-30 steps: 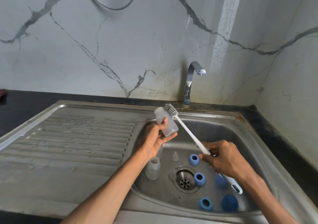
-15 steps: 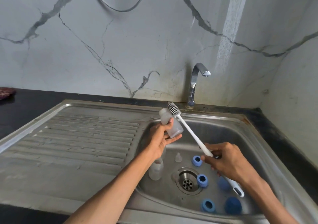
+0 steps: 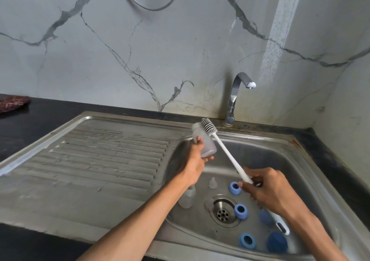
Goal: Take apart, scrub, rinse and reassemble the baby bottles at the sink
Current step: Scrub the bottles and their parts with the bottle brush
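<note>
The person's left hand (image 3: pixel 197 161) grips a small frosted translucent plastic baby bottle (image 3: pixel 203 141), fingers wrapped round its body, tilted with its open mouth away from the camera, above the sink basin's left wall. The right hand (image 3: pixel 267 190) is closed round the white handle of a long bottle brush (image 3: pixel 224 152), whose grey-and-white bristle head (image 3: pixel 209 127) lies against the outside of the bottle near its neck. Below, on the floor of the stainless steel sink (image 3: pixel 312 172), lie the dismantled parts: a second clear bottle (image 3: pixel 187 197) standing beside the left forearm, a clear silicone teat (image 3: pixel 212 182), three blue screw rings (image 3: pixel 240 211) and dark blue caps (image 3: pixel 277 241) around the drain (image 3: pixel 223 212). The chrome tap (image 3: pixel 235 94) shows no water running. Judging by this, disassembly is done and scrubbing is under way on one bottle; the rest of the scrubbing, the rinsing and reassembly seem to remain. No brand, label or writing can be read anywhere.
</note>
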`<move>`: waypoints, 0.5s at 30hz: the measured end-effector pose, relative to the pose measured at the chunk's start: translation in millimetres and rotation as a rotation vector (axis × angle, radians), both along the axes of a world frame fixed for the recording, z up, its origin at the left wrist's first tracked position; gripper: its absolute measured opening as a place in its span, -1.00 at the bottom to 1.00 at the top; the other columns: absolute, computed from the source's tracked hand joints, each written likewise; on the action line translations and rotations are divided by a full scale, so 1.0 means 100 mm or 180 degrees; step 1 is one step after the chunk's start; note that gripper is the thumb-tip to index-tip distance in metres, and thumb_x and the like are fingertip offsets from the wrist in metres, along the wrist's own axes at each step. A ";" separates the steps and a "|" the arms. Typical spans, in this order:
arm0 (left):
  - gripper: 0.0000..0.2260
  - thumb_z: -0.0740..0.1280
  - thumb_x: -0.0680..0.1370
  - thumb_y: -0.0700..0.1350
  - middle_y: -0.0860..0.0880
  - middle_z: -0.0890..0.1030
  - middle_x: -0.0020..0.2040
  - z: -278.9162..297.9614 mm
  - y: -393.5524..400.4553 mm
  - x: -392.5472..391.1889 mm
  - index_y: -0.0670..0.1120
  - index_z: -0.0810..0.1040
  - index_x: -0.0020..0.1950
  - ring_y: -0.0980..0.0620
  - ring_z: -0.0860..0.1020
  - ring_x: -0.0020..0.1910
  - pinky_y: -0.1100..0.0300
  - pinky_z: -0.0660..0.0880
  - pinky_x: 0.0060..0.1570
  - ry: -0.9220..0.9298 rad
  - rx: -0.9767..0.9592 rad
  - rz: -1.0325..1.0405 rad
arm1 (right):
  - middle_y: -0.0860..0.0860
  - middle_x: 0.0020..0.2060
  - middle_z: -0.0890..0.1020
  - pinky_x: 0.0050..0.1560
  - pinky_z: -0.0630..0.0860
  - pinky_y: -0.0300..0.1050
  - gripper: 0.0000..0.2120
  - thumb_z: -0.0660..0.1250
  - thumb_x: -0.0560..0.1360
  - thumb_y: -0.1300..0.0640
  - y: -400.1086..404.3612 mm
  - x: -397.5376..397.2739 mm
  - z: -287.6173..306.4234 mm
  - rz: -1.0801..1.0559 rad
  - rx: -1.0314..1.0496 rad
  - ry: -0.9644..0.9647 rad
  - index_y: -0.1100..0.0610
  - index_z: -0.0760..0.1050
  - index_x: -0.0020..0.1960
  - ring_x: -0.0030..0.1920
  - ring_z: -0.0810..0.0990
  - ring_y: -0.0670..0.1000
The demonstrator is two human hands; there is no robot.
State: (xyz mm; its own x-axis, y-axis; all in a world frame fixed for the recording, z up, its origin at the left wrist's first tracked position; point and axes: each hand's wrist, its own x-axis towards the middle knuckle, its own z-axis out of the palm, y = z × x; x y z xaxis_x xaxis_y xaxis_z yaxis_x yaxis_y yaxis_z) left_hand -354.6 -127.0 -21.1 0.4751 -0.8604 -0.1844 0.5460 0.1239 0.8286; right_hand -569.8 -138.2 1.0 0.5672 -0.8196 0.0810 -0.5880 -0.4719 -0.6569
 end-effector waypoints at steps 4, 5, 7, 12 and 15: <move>-0.74 0.20 0.67 -0.14 -0.23 0.57 0.16 0.05 0.08 0.30 -0.21 0.37 0.33 -0.14 0.56 0.04 0.11 0.58 -0.15 0.0165 -0.0263 0.0210 | -0.18 -0.45 0.56 -0.40 0.49 -0.36 -0.64 0.51 0.46 0.12 -0.01 -0.06 0.03 0.0059 -0.0073 0.0266 -0.08 0.63 0.24 -0.45 0.57 -0.23; -0.72 0.22 0.66 -0.15 -0.24 0.57 0.20 0.07 0.11 0.38 -0.21 0.38 0.35 -0.16 0.57 0.10 0.06 0.61 -0.11 0.0205 -0.0320 0.0248 | -0.23 -0.47 0.52 -0.40 0.45 -0.40 -0.64 0.51 0.46 0.12 0.00 -0.06 0.03 0.0106 -0.0032 0.0339 -0.08 0.63 0.24 -0.46 0.54 -0.29; -0.75 0.24 0.65 -0.18 -0.22 0.58 0.16 0.09 0.14 0.44 -0.22 0.43 0.31 -0.16 0.57 0.11 0.00 0.64 -0.10 0.0272 -0.0326 0.0262 | -0.23 -0.52 0.49 -0.41 0.44 -0.37 -0.65 0.50 0.47 0.12 0.01 -0.05 0.03 0.0135 0.0061 0.0367 -0.09 0.64 0.23 -0.46 0.54 -0.30; -0.88 0.27 0.62 -0.26 -0.19 0.60 0.11 0.03 0.12 0.19 -0.16 0.50 0.14 -0.19 0.58 0.09 -0.07 0.65 -0.06 0.0150 -0.0224 -0.0124 | -0.14 -0.49 0.58 -0.45 0.50 -0.28 -0.73 0.51 0.46 0.08 0.04 -0.03 0.05 0.0013 -0.0053 0.0200 -0.06 0.68 0.15 -0.53 0.52 -0.18; -0.83 0.35 0.58 -0.25 -0.16 0.60 0.09 0.03 0.11 0.01 -0.13 0.49 0.15 -0.17 0.58 0.08 -0.07 0.65 -0.05 0.0110 -0.0206 -0.0283 | -0.05 -0.32 0.67 -0.49 0.55 -0.20 -0.66 0.53 0.45 0.09 0.01 -0.02 0.03 -0.0097 -0.0058 0.0030 -0.05 0.65 0.21 -0.48 0.57 -0.09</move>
State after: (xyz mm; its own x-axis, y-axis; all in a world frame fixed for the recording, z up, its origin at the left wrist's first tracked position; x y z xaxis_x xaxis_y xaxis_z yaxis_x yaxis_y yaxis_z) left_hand -354.0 -115.7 -17.6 0.3907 -0.9095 -0.1419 0.5853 0.1264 0.8009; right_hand -571.8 -136.9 4.0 0.5427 -0.8350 0.0910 -0.6084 -0.4655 -0.6428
